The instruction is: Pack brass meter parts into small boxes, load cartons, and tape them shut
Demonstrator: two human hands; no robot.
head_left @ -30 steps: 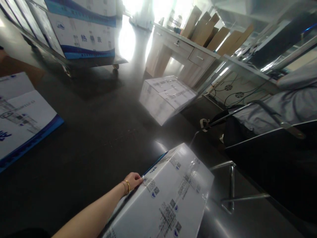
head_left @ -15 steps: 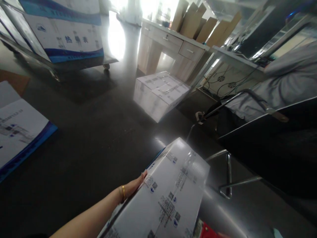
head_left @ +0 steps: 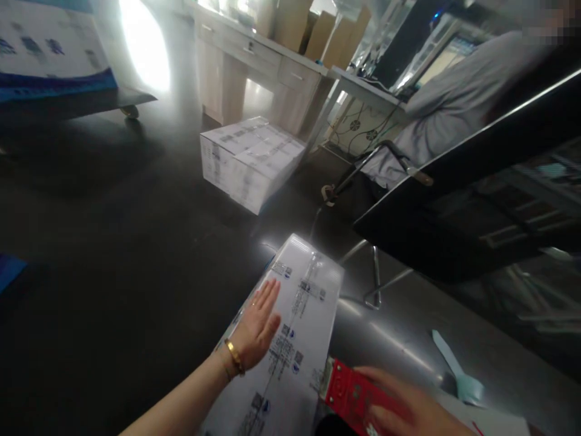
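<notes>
Left hand [head_left: 258,327] lies flat, fingers spread, on the white carton [head_left: 290,327] on the floor at 6 o'clock; right hand [head_left: 411,409] at 5 o'clock grips a red tape dispenser [head_left: 351,393]. I'd press firmly, steadying the carton

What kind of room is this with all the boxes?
Probably an office or packing room: white printed cartons sit on the dark floor, a wooden desk with drawers lines the wall, and a person sits at a workstation.
</notes>
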